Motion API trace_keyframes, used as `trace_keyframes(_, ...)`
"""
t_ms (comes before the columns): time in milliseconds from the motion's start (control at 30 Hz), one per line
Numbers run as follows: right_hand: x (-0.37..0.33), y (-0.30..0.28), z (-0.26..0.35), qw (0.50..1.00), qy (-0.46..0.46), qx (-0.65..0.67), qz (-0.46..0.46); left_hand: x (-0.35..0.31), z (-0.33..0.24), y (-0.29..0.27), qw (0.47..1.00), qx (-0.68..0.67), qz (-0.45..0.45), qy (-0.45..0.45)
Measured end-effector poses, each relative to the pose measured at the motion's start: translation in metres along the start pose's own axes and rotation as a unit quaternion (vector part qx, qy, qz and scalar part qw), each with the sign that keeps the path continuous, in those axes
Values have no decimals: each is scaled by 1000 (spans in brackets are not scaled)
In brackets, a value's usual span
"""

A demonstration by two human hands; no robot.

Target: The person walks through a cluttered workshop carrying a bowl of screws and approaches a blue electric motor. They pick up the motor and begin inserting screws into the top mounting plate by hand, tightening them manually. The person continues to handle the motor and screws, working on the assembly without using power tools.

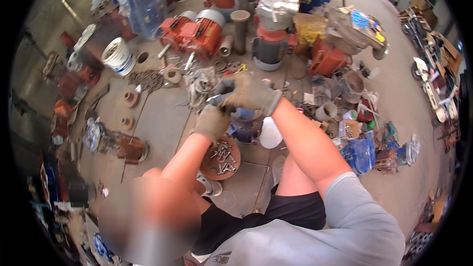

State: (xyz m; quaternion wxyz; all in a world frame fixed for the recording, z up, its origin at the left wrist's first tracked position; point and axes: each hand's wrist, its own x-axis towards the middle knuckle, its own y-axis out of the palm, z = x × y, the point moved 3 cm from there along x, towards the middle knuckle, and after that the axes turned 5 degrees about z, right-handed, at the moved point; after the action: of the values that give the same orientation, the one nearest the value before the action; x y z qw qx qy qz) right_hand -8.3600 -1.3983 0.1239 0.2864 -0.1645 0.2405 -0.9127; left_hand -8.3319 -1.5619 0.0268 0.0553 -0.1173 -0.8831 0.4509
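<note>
Both my hands wear grey-brown work gloves with dark fingers and meet in front of me. My left hand (212, 121) is bent closed, its fingertips against the other glove. Just above it my right hand (253, 92) has its fingers curled around the same spot. A small shiny bit shows between them, but the gloves hide what it is. Beneath the hands stands a blue cylindrical machine part (246, 127), partly covered by them. Close to my left forearm is a reddish-brown bowl (205, 169) with several metal bolts (225, 158) in it.
Red electric motors (201, 34) and a grey-topped red motor (272, 44) stand ahead. A white bucket (118, 57) is at the left. A white round container (270, 133) sits beside the blue part. Blue-wrapped parts (359, 153) lie right; a rusty motor part (129, 149) lies left.
</note>
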Motion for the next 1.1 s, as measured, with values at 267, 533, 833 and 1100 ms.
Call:
trace_keyframes(267,9,6,-39,882,128,452,36,-3,-15,-30,988,-126,-91,-8)
trace_keyframes(533,-9,19,-11,878,75,461,103,-6,-24,-34,973,35,-136,182)
trace_keyframes(833,2,-1,-7,964,141,-192,-115,3,-17,-17,995,-91,-25,7)
trace_keyframes(1100,0,6,-25,899,117,423,-3,-5,-23,-30,994,-47,-90,50)
